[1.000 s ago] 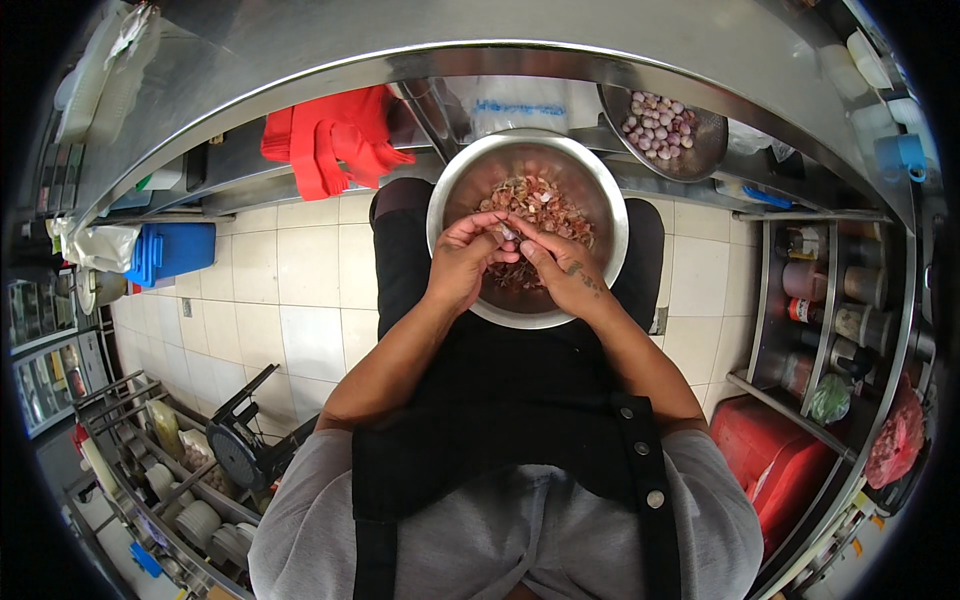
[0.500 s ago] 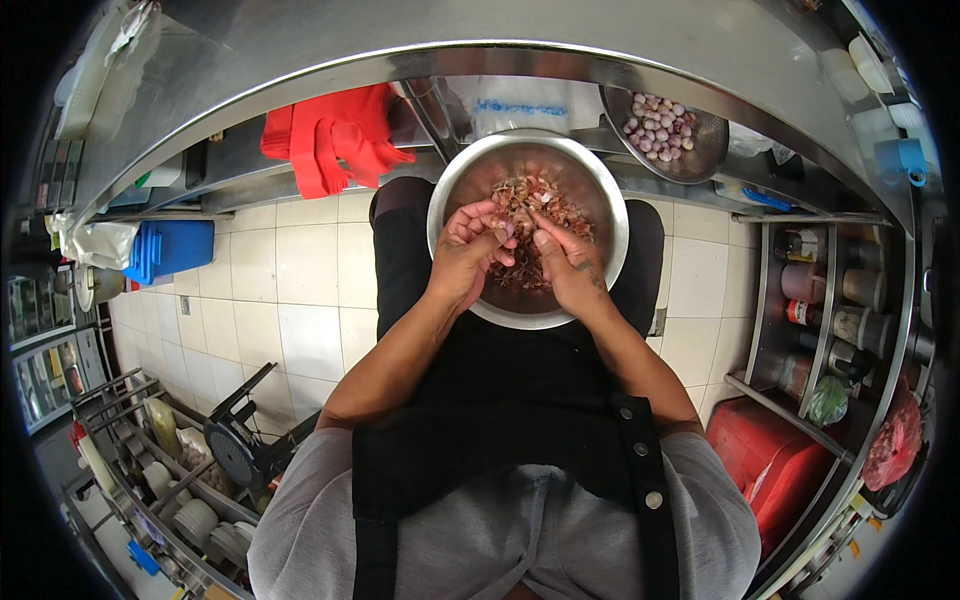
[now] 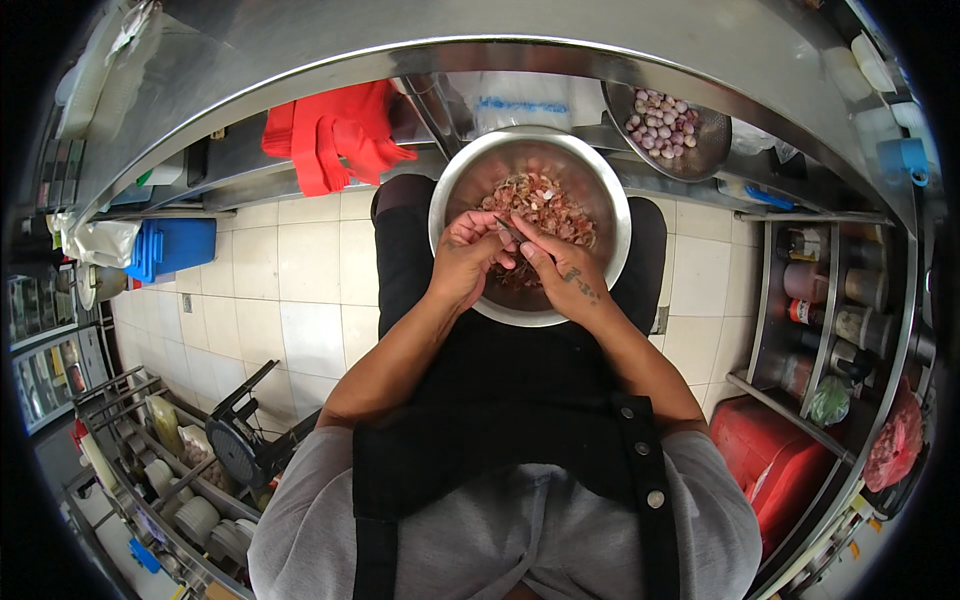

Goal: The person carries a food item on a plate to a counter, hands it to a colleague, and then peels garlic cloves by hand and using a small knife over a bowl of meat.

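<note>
A wide steel bowl [image 3: 616,225] rests between my knees, with a heap of papery reddish-brown shallot skins [image 3: 545,195] in it. Over the bowl's near half, my left hand [image 3: 466,258] is closed, its fingertips pinched around a small shallot mostly hidden by the fingers. My right hand [image 3: 568,270] meets it from the other side, thumb and forefinger pressed together. A thin dark piece [image 3: 511,230] shows between the two hands; it is too small to name. Several purple shallots [image 3: 660,125] lie in a perforated steel bowl [image 3: 710,150] beyond, to the right.
A steel counter [image 3: 480,25] spans the far side, with red cloth-like bags [image 3: 330,140] and clear plastic packs [image 3: 520,100] on the shelf beneath. A blue bin [image 3: 175,248] stands left. On the right are a jar rack [image 3: 830,290] and a red container [image 3: 765,460].
My right hand has turned and come closer to the left, its fingertips now meeting the left fingers. A dark thin piece shows between them. The left hand has barely moved.
</note>
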Demonstrator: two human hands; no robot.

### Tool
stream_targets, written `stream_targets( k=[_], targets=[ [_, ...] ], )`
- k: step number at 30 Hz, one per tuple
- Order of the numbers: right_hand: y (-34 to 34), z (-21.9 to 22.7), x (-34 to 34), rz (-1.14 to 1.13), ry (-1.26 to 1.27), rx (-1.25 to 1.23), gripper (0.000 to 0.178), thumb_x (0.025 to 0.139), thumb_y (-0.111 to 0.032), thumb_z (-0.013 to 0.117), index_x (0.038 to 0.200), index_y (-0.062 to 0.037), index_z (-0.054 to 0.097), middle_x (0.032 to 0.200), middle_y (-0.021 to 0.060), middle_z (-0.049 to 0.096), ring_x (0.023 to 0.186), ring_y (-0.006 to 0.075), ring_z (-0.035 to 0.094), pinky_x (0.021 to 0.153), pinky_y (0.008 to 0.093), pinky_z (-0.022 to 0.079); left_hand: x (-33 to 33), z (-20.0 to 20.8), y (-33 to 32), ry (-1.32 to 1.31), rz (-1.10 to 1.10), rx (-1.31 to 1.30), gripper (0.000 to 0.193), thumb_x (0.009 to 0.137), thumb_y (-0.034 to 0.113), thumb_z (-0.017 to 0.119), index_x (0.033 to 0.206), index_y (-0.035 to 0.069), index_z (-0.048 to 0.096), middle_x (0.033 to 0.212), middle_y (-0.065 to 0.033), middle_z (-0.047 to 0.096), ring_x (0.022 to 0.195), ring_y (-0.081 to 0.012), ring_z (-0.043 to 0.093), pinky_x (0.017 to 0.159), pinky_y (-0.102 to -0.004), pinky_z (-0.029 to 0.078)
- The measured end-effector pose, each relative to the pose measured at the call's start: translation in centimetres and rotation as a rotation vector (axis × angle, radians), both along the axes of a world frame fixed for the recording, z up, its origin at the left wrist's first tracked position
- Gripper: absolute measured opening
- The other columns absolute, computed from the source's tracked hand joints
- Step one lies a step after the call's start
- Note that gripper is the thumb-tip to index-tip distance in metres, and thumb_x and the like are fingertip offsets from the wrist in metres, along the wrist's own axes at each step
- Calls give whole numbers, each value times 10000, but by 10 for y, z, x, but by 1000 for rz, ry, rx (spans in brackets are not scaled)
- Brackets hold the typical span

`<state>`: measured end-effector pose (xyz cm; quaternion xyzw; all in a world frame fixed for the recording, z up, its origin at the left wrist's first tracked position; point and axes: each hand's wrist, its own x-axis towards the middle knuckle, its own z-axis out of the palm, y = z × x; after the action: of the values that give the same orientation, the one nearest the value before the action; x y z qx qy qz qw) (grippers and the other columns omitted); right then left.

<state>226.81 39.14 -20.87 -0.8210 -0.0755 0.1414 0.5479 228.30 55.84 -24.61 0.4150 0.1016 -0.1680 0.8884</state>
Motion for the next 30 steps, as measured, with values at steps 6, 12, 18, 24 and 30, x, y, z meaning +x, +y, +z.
stream_targets(
  k=[6,12,18,24,30],
  targets=[
    [5,-11,-3,-78,-65,-57,336,925,-254,488,1223,-125,570,1040,122,659,863,228,664,770,306,491,-1,-9,3,17,-2,-29,224,813,-49,553,1031,0,557,851,-80,605,730,-168,608,589,-275,546],
    [-9,-18,7,-310,442,195,346,938,-241,492,1231,-70,558,1029,116,663,885,144,617,811,269,459,1,-2,2,80,-16,-96,249,811,-62,528,1052,-5,550,883,-94,606,739,-177,608,618,-287,558],
    [-5,-18,-2,-107,-246,-79,431,925,-243,487,1331,-104,449,1098,180,626,964,279,631,838,346,467,0,-2,0,58,-11,-20,235,803,-70,527,1028,-6,542,854,-89,602,717,-174,611,633,-296,564],
    [-2,5,-2,3,-134,-112,383,920,-248,466,1294,-177,503,988,153,656,878,299,647,768,375,495,-1,4,-1,24,-29,50,219,791,-83,548,994,-2,538,817,-79,596,736,-165,618,664,-304,559],
    [6,-3,-5,-107,-144,-121,342,900,-190,499,1236,-167,562,917,152,665,846,280,656,731,362,504,-4,-4,-3,20,8,66,221,785,-90,562,974,20,530,846,-80,602,757,-167,623,687,-307,554]
  ],
)
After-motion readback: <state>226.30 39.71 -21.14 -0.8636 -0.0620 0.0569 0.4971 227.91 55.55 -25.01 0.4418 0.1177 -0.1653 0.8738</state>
